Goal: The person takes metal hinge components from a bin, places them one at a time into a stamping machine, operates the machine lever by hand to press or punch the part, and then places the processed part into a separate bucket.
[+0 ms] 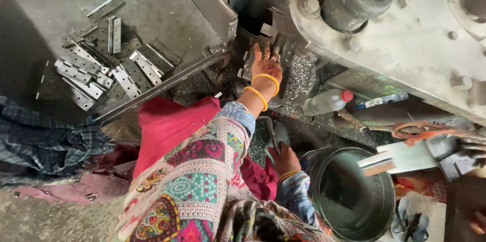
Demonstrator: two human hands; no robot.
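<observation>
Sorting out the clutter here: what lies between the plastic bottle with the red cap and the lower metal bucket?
In the head view, a dark metal ledge strewn with shavings runs between the bottle and the bucket.

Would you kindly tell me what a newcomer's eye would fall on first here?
Probably the left hand, with orange bangles, reaching up into the grey press machine at the top centre. Next comes the pile of flat metal hinges at upper left. The right hand rests low beside a metal bucket at lower right.
</observation>
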